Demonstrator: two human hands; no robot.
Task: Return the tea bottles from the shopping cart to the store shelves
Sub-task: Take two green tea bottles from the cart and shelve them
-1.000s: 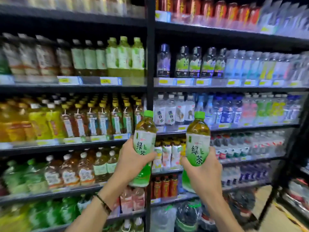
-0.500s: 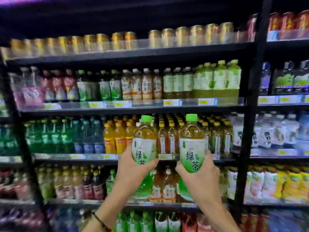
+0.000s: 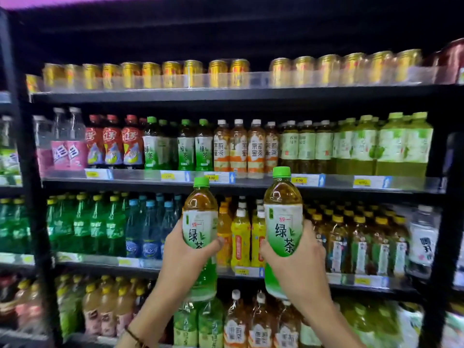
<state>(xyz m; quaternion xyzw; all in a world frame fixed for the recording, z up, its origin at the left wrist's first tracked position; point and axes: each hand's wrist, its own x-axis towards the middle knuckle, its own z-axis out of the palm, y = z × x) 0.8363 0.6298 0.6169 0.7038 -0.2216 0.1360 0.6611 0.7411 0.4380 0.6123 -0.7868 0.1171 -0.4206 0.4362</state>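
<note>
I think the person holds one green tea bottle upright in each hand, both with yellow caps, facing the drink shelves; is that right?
Not quite: the caps are green, not yellow. The head view shows the left hand gripping one green tea bottle and the right hand gripping the other bottle, both upright, facing the drink shelves.

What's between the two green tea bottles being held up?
Nothing in the air there. In the head view, the gap between the left bottle and the right bottle shows only yellow shelf bottles behind.
</note>
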